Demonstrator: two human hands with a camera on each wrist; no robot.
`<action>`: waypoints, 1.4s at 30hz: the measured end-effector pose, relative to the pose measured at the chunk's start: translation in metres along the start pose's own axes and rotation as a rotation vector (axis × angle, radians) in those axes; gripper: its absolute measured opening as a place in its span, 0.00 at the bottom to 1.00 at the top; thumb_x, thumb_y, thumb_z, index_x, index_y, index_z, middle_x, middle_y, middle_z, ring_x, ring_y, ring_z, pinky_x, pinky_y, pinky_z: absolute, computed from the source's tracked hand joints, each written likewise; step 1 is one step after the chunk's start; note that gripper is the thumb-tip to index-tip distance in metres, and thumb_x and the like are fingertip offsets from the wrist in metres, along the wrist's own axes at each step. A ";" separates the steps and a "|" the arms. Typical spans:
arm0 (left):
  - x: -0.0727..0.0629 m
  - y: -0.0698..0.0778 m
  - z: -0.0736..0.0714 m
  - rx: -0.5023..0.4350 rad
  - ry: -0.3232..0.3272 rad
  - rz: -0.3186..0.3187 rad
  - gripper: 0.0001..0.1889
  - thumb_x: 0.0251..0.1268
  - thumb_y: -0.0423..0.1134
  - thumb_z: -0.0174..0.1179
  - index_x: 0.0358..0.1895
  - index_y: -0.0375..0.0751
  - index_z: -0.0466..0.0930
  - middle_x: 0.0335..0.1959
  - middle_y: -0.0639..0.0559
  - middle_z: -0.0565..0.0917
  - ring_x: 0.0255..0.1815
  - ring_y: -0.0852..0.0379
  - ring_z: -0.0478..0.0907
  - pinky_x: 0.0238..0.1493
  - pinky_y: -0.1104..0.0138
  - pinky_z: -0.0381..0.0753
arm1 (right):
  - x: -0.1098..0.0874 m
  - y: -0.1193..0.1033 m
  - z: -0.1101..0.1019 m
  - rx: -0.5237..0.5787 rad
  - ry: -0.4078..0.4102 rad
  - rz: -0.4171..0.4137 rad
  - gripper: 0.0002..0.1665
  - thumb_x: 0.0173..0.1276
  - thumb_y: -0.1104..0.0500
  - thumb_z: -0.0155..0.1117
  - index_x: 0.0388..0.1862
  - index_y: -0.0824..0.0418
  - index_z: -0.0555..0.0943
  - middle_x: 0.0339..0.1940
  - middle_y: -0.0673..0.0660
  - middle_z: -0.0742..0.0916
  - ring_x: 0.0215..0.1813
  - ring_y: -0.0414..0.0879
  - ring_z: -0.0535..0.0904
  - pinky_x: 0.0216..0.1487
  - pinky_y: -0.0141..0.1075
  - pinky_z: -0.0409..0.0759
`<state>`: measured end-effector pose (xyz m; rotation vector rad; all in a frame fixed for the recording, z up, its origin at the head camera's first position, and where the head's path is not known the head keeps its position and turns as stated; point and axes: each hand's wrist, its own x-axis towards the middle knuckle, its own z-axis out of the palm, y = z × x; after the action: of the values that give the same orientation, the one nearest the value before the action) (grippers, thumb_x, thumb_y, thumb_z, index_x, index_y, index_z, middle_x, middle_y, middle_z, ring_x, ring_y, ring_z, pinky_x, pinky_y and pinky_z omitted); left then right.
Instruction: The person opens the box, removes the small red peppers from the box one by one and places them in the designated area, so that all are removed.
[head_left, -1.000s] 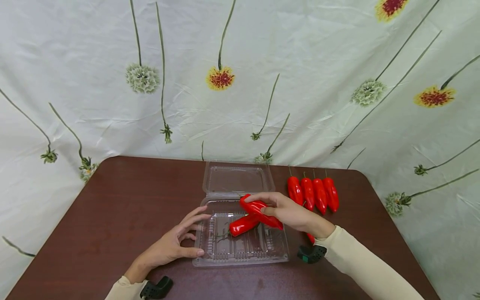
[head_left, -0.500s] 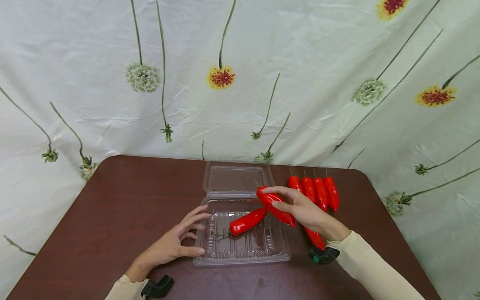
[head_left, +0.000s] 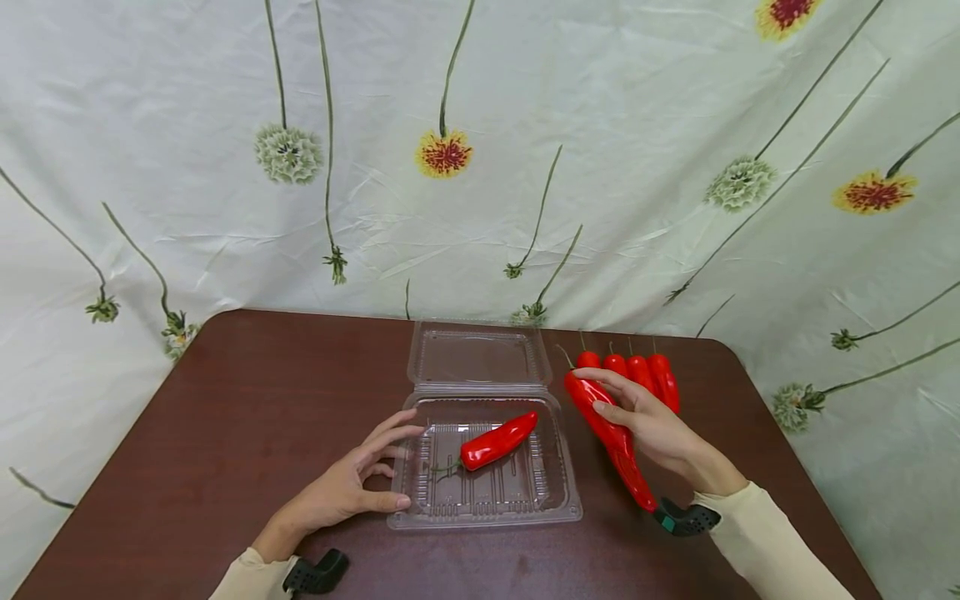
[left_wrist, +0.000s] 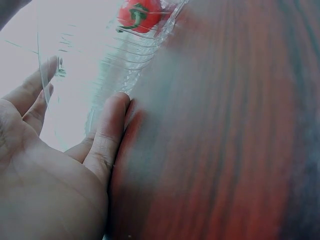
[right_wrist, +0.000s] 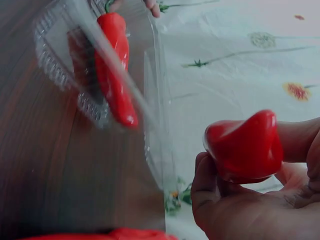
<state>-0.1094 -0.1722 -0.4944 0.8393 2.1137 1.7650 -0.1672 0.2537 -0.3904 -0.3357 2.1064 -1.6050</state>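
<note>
My right hand (head_left: 648, 425) grips a red chili pepper (head_left: 596, 408) just right of the clear plastic clamshell container (head_left: 483, 523). In the right wrist view, the held pepper (right_wrist: 245, 147) points its tip at the camera, between thumb and fingers. A second chili pepper (head_left: 498, 442) lies slanted inside the container's base, stem to the left. My left hand (head_left: 345, 487) rests at the container's left side, fingers spread and thumb by the front left corner. Below the held pepper, another chili pepper (head_left: 637, 483) lies on the table, partly overlapped by it.
Several red chili peppers (head_left: 663, 379) stand in a row at the back right of the brown table (head_left: 300, 383), partly behind my right hand. The container's lid (head_left: 480, 358) lies folded open towards the flowered cloth (head_left: 600, 167) behind the table.
My right hand has carried its chili pepper from over the container to the right, past the container's right rim. The pepper inside and the left hand have stayed put.
</note>
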 end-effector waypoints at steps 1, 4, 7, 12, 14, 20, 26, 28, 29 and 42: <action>0.000 0.000 0.000 0.001 0.001 -0.003 0.42 0.62 0.30 0.68 0.78 0.39 0.56 0.82 0.39 0.43 0.65 0.49 0.71 0.53 0.64 0.75 | -0.001 0.002 -0.002 0.009 0.009 0.008 0.31 0.76 0.60 0.57 0.76 0.46 0.66 0.76 0.56 0.65 0.73 0.57 0.59 0.61 0.40 0.76; 0.000 0.000 0.000 0.006 0.003 -0.008 0.42 0.62 0.30 0.68 0.78 0.39 0.56 0.82 0.40 0.43 0.65 0.49 0.71 0.53 0.64 0.75 | -0.005 0.009 -0.006 0.016 0.042 0.013 0.32 0.76 0.60 0.58 0.76 0.48 0.65 0.75 0.59 0.65 0.71 0.58 0.61 0.60 0.41 0.76; 0.000 0.000 0.000 0.011 0.003 -0.006 0.42 0.62 0.30 0.68 0.78 0.39 0.56 0.82 0.40 0.43 0.65 0.49 0.72 0.53 0.64 0.75 | -0.009 0.017 -0.010 0.016 0.073 0.008 0.32 0.76 0.60 0.58 0.76 0.51 0.65 0.76 0.61 0.64 0.71 0.58 0.62 0.61 0.40 0.75; 0.000 0.000 0.000 0.008 0.002 0.000 0.42 0.62 0.30 0.68 0.77 0.38 0.57 0.82 0.40 0.43 0.65 0.48 0.72 0.52 0.64 0.75 | -0.017 0.027 -0.016 0.032 0.106 0.006 0.32 0.76 0.59 0.58 0.76 0.54 0.64 0.73 0.63 0.67 0.67 0.54 0.67 0.60 0.41 0.76; 0.000 0.000 0.000 0.004 0.001 0.001 0.42 0.62 0.29 0.68 0.77 0.38 0.56 0.82 0.40 0.43 0.65 0.48 0.72 0.52 0.64 0.75 | -0.020 0.032 -0.019 0.053 0.113 0.013 0.32 0.76 0.59 0.58 0.76 0.54 0.64 0.71 0.62 0.68 0.65 0.52 0.71 0.59 0.41 0.78; 0.001 0.001 0.001 -0.001 -0.001 0.002 0.42 0.62 0.29 0.68 0.77 0.38 0.56 0.82 0.39 0.43 0.65 0.50 0.72 0.53 0.64 0.75 | -0.029 0.042 -0.026 0.057 0.147 0.011 0.33 0.77 0.57 0.57 0.78 0.52 0.62 0.69 0.58 0.69 0.65 0.45 0.69 0.59 0.37 0.77; 0.001 0.000 0.000 -0.003 -0.002 0.007 0.42 0.63 0.29 0.68 0.77 0.38 0.56 0.82 0.40 0.42 0.65 0.51 0.72 0.52 0.64 0.75 | -0.037 0.053 -0.032 0.052 0.166 0.030 0.33 0.79 0.56 0.55 0.78 0.52 0.59 0.71 0.61 0.65 0.64 0.45 0.69 0.58 0.36 0.77; 0.001 0.001 0.000 -0.003 -0.002 0.009 0.41 0.63 0.29 0.67 0.78 0.38 0.56 0.82 0.41 0.42 0.65 0.51 0.72 0.52 0.64 0.75 | -0.038 0.057 -0.034 0.053 0.174 0.041 0.32 0.79 0.55 0.54 0.78 0.53 0.59 0.71 0.62 0.64 0.63 0.45 0.69 0.57 0.36 0.77; 0.001 0.001 0.000 -0.003 -0.002 0.010 0.41 0.63 0.29 0.67 0.78 0.38 0.56 0.82 0.41 0.43 0.65 0.52 0.72 0.52 0.64 0.75 | -0.039 0.059 -0.034 0.048 0.182 0.046 0.32 0.79 0.55 0.54 0.78 0.53 0.59 0.71 0.61 0.64 0.63 0.44 0.69 0.57 0.35 0.77; 0.000 0.001 0.000 -0.007 -0.005 0.019 0.41 0.63 0.28 0.67 0.78 0.37 0.56 0.82 0.39 0.42 0.65 0.51 0.71 0.52 0.64 0.75 | -0.051 0.084 -0.033 0.038 0.273 0.100 0.31 0.79 0.57 0.54 0.76 0.60 0.59 0.64 0.53 0.74 0.56 0.36 0.77 0.54 0.33 0.78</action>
<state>-0.1097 -0.1722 -0.4934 0.8641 2.1021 1.7769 -0.1328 0.3291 -0.4521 0.0032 2.2473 -1.7096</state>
